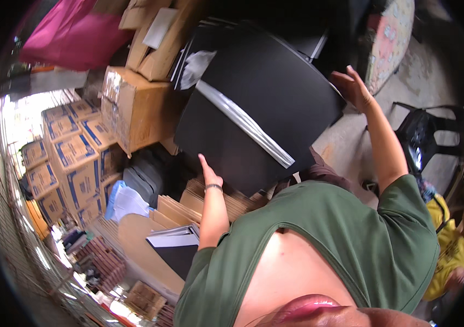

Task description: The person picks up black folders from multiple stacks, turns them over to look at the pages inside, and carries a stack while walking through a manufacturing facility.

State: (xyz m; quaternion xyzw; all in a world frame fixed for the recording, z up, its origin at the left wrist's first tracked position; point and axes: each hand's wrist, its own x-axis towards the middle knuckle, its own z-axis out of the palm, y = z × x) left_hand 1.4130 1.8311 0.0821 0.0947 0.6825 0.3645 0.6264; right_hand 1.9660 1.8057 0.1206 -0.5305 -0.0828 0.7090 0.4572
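Observation:
A large black board (264, 82) is in front of me, with a strip of silvery tape or plastic (245, 122) running slantwise across it. At its near left edge is my left hand (210, 173), fingers stretched out and a dark band at the wrist. By the far right corner my right hand (353, 90) is open, thumb and fingers apart; whether it touches the board I cannot tell. Crumpled clear plastic (196, 66) lies at the board's upper left, over the edges of other dark sheets.
Brown cartons (77, 155) are stacked at the left, near a larger carton (142, 106). Flattened cardboard (139, 237) lies beside my left arm. A black plastic chair (433, 136) stands to the right, with a person in a yellow shirt (447, 250) behind my right shoulder.

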